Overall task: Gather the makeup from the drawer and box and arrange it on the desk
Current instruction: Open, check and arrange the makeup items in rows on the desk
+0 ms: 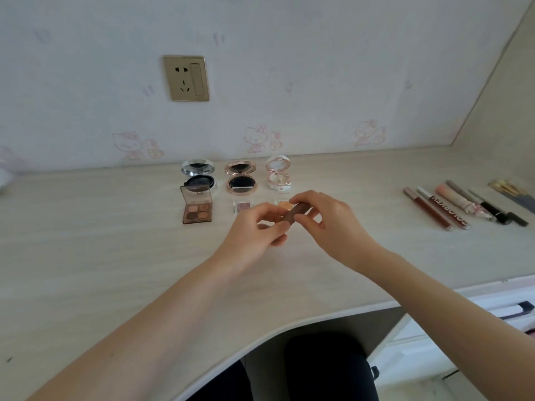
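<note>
Both hands hold a small brown lipstick tube [294, 213] above the middle of the desk [86, 256]. My left hand [256, 233] grips its lower end and my right hand [321, 218] pinches its upper end. Behind them stand three open compacts: a silver one [198, 176], a rose-gold one [241, 178] and a white one [278, 174]. An open brown eyeshadow palette [197, 208] lies in front of the silver compact. Two small clear eyeshadow pots [242, 206] [283, 203] sit just behind my hands, partly hidden.
A row of lip glosses, pens and brushes [463, 206] lies at the desk's right. A wall socket [186, 78] is above the compacts. An open white drawer [506, 308] shows at the lower right, below the desk's curved front edge.
</note>
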Action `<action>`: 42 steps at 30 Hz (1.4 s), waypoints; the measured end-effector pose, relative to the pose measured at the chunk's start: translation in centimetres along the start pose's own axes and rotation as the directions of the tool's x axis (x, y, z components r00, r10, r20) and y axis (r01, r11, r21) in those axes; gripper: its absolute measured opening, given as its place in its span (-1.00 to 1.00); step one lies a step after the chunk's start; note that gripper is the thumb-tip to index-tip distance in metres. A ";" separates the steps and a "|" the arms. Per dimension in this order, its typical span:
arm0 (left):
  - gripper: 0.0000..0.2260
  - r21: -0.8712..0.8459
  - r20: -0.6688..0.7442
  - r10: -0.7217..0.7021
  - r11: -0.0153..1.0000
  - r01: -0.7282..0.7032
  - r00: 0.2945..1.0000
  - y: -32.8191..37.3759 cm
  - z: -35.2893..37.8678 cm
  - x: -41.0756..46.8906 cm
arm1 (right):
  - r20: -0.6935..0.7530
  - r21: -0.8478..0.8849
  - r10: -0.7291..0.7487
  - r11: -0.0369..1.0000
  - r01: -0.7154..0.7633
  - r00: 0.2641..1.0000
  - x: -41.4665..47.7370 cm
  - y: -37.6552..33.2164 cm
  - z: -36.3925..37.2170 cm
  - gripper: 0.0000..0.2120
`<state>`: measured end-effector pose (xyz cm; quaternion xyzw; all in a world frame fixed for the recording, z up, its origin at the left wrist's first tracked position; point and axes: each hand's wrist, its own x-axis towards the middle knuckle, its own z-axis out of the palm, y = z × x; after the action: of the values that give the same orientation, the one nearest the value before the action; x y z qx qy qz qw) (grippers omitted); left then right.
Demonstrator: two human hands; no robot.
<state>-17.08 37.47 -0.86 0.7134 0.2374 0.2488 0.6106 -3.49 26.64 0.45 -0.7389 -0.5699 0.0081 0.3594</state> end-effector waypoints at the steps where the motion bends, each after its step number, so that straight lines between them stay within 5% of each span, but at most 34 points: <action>1: -0.92 0.018 0.046 -0.021 1.000 0.020 0.999 0.0 -0.5 -0.1 | 0.016 0.032 0.006 0.999 -0.006 1.000 0.1 -0.1 -0.1 -0.80; 6: -0.88 0.333 0.205 -0.047 0.943 -0.025 0.978 -0.2 -2.7 -0.6 | 0.096 0.129 -0.024 0.992 0.011 0.995 -0.1 -0.8 -0.3 -0.84; 10: -0.95 0.634 0.175 0.124 0.745 -0.209 0.977 -0.4 -3.3 -1.0 | 0.157 0.127 0.004 0.992 -0.024 0.988 -0.8 -0.8 0.8 -0.86; 19: -0.88 0.775 0.169 0.361 0.526 -0.350 0.917 -1.7 -1.8 -1.9 | 0.133 0.005 -0.051 0.999 0.051 0.990 -1.8 0.2 3.4 -0.83; 24: -0.84 0.797 0.155 0.425 0.480 -0.367 0.892 -1.4 -2.4 -1.7 | 0.027 0.423 0.117 0.899 -0.118 0.993 -0.9 -1.2 4.2 -0.95; 30: -0.74 0.859 0.200 0.373 0.377 -0.345 0.906 -1.6 -2.8 -2.1 | 0.018 0.501 0.080 0.862 -0.078 0.997 -1.2 -1.4 5.0 -0.95; 42: -0.64 0.739 0.163 0.320 0.587 -0.330 0.933 -1.7 -3.7 -1.9 | 0.018 0.563 0.063 0.824 -0.062 0.998 -1.4 -1.4 4.8 -0.92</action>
<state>-21.01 39.28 -2.24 0.9346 0.1810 0.2295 0.2028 -7.15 28.06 -2.88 -0.6182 -0.5175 0.1873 0.5611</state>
